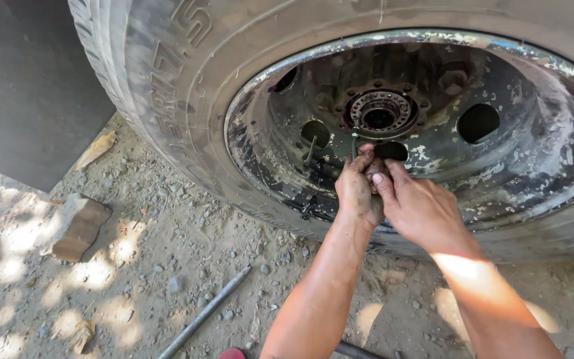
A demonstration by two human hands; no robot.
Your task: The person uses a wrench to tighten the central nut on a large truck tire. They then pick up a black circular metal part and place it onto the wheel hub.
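Hands meet at the lower middle of a large truck wheel, inside its dished steel rim. We note the left hand closed with fingers curled around a thin metal stem that rises just above its knuckles toward the hub; this looks like the valve stem, though its tip is too small to confirm. The right hand presses in against the left from the right, thumb and forefinger pinched together at the same spot; what sits between those fingertips is hidden, and we cannot tell whether it is a cap or a small tool. Directly above the hands lies the hub with its ring of bolts, and just right of the fingertips one of the rim's hand holes. The tyre wraps the rim and rests on gravel ground. Below and left of the forearms lies a long steel bar; well to the left sits a stone block. We judge the step in hand to be work at the valve stem. The next move calls for a steady left grip holding the stem while the right fingers turn, with care not to drop a small part into the gravel.
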